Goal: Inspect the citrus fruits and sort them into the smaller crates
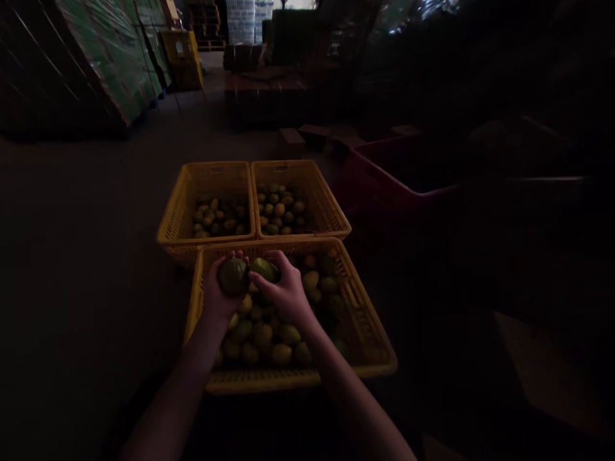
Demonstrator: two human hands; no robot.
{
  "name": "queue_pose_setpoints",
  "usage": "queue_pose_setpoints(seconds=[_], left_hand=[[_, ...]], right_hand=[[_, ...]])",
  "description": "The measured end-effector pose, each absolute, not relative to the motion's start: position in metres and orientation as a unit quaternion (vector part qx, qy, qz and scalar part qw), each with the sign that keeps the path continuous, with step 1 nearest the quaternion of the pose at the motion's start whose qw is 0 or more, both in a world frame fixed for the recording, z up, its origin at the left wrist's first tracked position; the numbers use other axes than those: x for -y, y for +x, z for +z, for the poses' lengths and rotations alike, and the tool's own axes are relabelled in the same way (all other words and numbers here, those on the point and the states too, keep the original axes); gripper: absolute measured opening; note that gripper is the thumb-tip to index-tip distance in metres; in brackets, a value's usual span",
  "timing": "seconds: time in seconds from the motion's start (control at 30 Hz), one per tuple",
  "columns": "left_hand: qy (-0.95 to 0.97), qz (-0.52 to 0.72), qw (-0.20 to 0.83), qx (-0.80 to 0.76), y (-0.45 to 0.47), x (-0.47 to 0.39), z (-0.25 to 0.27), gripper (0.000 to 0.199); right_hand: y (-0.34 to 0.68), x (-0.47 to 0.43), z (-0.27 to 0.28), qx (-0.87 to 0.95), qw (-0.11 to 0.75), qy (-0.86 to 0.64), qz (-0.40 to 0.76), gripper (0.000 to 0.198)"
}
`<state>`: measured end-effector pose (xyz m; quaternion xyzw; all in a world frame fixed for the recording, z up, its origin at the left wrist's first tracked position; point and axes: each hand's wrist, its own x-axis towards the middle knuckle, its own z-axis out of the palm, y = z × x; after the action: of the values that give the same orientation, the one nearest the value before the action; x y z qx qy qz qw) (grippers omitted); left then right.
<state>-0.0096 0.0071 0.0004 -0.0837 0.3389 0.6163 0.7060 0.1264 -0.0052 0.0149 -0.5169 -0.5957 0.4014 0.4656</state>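
Observation:
Over the near yellow crate, both of my hands are raised side by side. A rounded dark green fruit sits in the palm of my left hand, fingers curled round its far side. In my right hand a yellow-green fruit is gripped between thumb and fingers, close beside the first. Below them, the crate holds many oval yellow and green fruits, one layer showing. The dim light hides their exact kind.
Behind stand two more yellow crates, a left one and a right one, each partly filled with similar fruits. A red crate is at the right. Wrapped green stacks and a yellow cabinet stand farther back.

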Motion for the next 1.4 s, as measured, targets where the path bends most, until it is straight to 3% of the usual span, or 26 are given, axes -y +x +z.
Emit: queue_pose_setpoints(seconds=[0.2,0.43,0.6,0.83,0.97,1.1,1.4], left_hand=[[-0.104,0.631,0.685,-0.348,-0.007,-0.006,0.005,0.026],[-0.069,0.664,0.680,-0.302,-0.012,-0.004,0.017,0.027],[-0.053,0.670,0.690,-0.267,-0.013,-0.005,0.015,0.023],[-0.061,0.622,0.743,-0.241,-0.014,-0.004,0.011,0.034],[-0.051,0.610,0.756,-0.233,-0.011,-0.004,0.006,0.036],[-0.095,0.629,0.737,-0.227,-0.007,-0.002,0.003,0.036],[-0.125,0.645,0.728,-0.196,-0.004,-0.003,-0.004,0.034]], right_hand=[[0.120,0.010,0.008,0.570,0.501,-0.507,0.410,0.033],[0.111,0.012,0.009,0.505,0.558,-0.456,0.475,0.051],[0.110,0.011,0.010,0.462,0.558,-0.450,0.523,0.044],[0.119,0.000,-0.002,0.316,0.614,-0.431,0.581,0.028],[0.126,-0.008,-0.008,0.226,0.637,-0.376,0.633,0.035],[0.127,-0.009,-0.012,0.130,0.657,-0.303,0.678,0.023],[0.117,-0.007,-0.012,0.051,0.659,-0.306,0.685,0.016]])
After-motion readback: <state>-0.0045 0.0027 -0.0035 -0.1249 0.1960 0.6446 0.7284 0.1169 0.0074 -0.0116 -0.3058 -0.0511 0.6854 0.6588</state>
